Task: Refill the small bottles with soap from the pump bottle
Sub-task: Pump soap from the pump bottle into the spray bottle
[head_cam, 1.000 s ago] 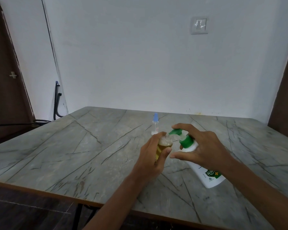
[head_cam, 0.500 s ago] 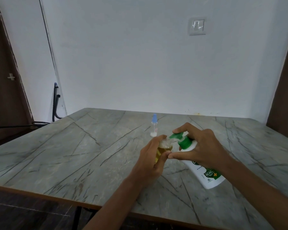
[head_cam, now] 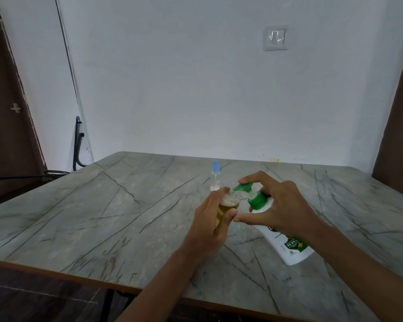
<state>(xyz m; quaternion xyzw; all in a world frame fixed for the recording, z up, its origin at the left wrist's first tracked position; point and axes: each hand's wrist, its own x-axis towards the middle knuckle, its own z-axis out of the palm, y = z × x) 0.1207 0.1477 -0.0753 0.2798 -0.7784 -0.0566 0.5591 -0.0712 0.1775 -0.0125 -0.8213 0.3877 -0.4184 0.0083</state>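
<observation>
The left hand curls round a small bottle of amber soap; beside it the right hand clasps the pump bottle, forefinger on its green pump head. That bottle leans from the right wrist toward the left hand, spout at the small bottle's mouth. Beyond both stands a blue-capped bottle.

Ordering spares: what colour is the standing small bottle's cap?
Light blue; the cap shows best in the head view.

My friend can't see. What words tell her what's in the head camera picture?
A left hand holds a small bottle of yellow soap at the green spout of a tilted white pump bottle, which the right hand holds with a finger on the pump. A blue-capped bottle stands behind them on the grey table.
</observation>
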